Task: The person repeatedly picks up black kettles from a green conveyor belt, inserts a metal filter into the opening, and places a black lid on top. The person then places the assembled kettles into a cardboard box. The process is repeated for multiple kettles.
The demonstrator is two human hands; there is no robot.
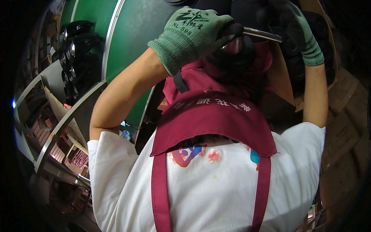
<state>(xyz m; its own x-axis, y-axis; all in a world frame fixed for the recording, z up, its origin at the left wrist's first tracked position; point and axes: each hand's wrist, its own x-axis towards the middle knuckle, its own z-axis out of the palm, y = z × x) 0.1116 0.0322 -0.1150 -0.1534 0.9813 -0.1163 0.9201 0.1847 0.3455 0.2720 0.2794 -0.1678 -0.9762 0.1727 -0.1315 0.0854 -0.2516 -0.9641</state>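
Nearest are the white shirt (pixel 212 193) and the maroon apron (pixel 214 121). Beyond its bib, a dark rounded piece (pixel 234 60) with a glossy patch lies just below the gloved left hand (pixel 201 33). That hand is curled around one end of a metal rod (pixel 264 34), which points toward the right; whether rod and piece are joined, I cannot tell. The gloved right hand (pixel 297 29) is near the rod's free end, its fingers too dark and blurred to show whether they grasp anything. The rod looks stiff, fairly light and slick, so a firm wrap by the gripped end seems best. Farther out are an open carton (pixel 284 77) and a green tabletop (pixel 129 42).
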